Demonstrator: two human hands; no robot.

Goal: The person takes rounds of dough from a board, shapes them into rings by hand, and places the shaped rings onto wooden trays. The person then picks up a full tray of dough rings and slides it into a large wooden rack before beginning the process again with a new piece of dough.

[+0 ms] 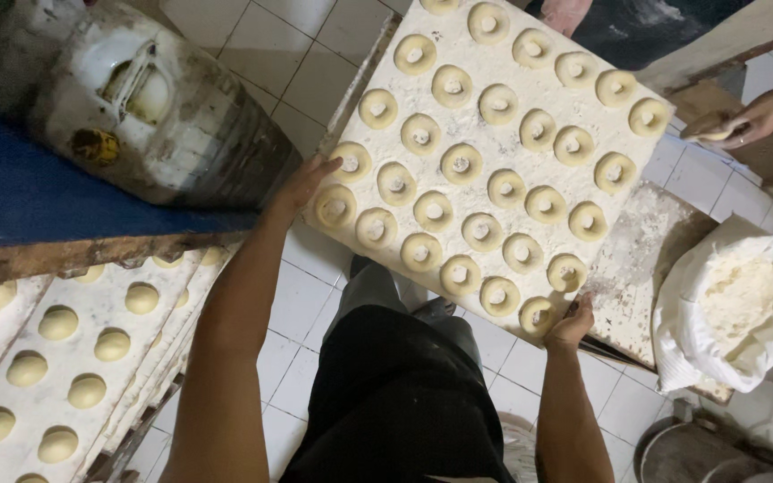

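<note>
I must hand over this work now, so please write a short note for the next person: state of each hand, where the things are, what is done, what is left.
Left hand: grips the left corner of the floured board.
Right hand: grips the board's near right edge.
The board is held above the tiled floor, tilted, covered with rows of ring-shaped dough pieces, each with a small ball in its centre.
Done: rings cut and laid out.
Left: the board is not yet set down.
Nearby: racks of round dough balls lower left, open flour sack right, another person's hand upper right.
</note>
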